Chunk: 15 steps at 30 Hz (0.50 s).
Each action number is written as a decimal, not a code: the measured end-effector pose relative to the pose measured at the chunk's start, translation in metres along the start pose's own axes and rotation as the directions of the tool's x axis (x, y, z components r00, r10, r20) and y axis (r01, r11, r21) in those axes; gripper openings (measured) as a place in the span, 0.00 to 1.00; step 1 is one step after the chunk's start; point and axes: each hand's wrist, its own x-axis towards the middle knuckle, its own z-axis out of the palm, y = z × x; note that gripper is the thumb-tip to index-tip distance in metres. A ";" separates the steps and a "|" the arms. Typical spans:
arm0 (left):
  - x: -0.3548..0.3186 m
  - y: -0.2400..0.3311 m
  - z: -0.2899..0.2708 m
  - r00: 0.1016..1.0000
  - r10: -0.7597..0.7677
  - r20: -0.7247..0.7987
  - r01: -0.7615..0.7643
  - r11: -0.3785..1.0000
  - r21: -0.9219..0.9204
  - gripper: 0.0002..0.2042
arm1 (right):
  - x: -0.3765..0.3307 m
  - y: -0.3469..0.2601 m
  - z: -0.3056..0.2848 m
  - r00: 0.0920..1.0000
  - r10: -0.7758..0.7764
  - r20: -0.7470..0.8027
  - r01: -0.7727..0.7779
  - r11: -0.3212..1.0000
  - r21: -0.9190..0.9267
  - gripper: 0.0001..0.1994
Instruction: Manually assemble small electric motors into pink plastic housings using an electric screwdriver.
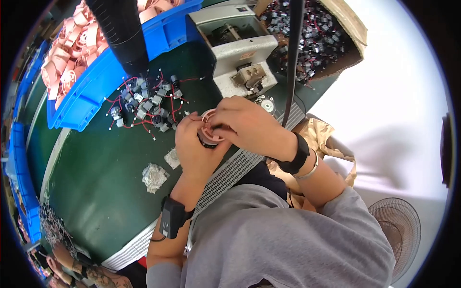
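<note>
A round pink plastic housing (pixel 217 138) with a dark lower rim is held over the near edge of the green table. My left hand (pixel 193 146) is closed around its left and lower side. Reaching in from the right, my right hand (pixel 249 126) has its fingers bent together at the housing's open top. Those fingertips are partly hidden, and I cannot make out what is between them. Just beyond my left hand lies a loose pile of small grey motors (pixel 152 102) with red wires.
A blue bin (pixel 79 113) holds pink housings (pixel 72 48). A grey metal bench machine (pixel 225 72) stands ahead, beside a cardboard box (pixel 357 41) of wired motors. Crumpled foil-like wads (pixel 154 177) lie left. A dark cylinder (pixel 120 36) hangs overhead. Another person's hands (pixel 62 259) appear lower left.
</note>
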 end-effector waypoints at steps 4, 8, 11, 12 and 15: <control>-0.005 0.001 -0.023 0.980 0.174 0.096 -0.180 0.982 0.064 0.27 | 0.027 -0.017 -0.033 0.954 0.099 -0.282 -0.067 0.990 0.121 0.16; 0.011 0.001 -0.024 0.928 0.277 0.249 -0.283 0.959 -0.012 0.22 | 0.118 -0.039 -0.045 0.645 -0.217 -0.733 0.425 0.899 0.107 0.16; 0.009 -0.005 -0.017 0.934 0.293 0.204 -0.292 0.956 -0.037 0.21 | 0.167 -0.053 -0.074 0.969 -0.041 -0.244 0.238 0.422 0.875 0.19; 0.010 -0.004 -0.015 0.939 0.288 0.188 -0.283 0.958 -0.055 0.21 | 0.183 -0.030 -0.078 0.989 -0.106 -0.101 0.138 0.441 0.887 0.16; 0.010 -0.006 -0.016 0.949 0.269 0.164 -0.273 0.962 0.000 0.20 | 0.180 -0.035 -0.078 0.987 -0.025 -0.156 0.145 0.543 0.827 0.14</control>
